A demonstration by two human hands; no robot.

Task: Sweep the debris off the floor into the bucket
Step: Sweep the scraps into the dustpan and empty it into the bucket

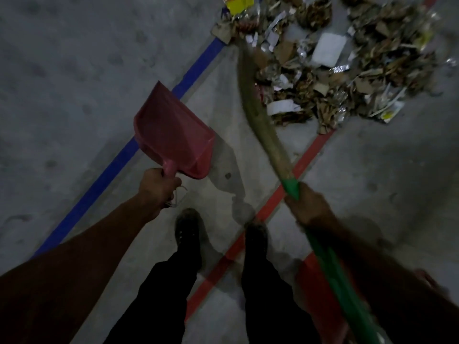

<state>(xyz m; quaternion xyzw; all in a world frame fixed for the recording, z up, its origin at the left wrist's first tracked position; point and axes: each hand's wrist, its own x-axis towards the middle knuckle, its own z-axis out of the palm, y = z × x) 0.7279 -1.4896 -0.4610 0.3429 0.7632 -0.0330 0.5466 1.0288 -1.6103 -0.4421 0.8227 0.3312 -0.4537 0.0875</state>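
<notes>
Debris [330,58] is sitting in a big messy pile at the upper right of the frame, mostly torn cardboard bits, scraps of white paper, some shiny foil-looking pieces and a yellow wrapper [239,3] up at the top edge. We're looking straight down at a grey concrete floor [62,70] here. Our left hand [157,187] is wrapping its fingers tight around the handle of a red dustpan [173,132], and we're holding that pan up off the ground in the middle of the frame, scoop end pointing toward the upper left, well apart from the pile. Our right hand [308,207] is clamping around the green handle of a broom [263,120], right where the green meets the straw-coloured bristles. Those bristles are running up toward the top of the frame and their tip is reaching the left edge of the pile, though it's all pretty blurry so we can't tell exactly how much it's touching. A blue floor line [119,160] is cutting diagonally from lower left to the top centre, and a red floor line [270,202] is crossing from bottom centre up toward the pile. Our two dark shoes [187,227] are standing at lower centre, one on each side of the red line. No bucket is showing up anywhere in view.
</notes>
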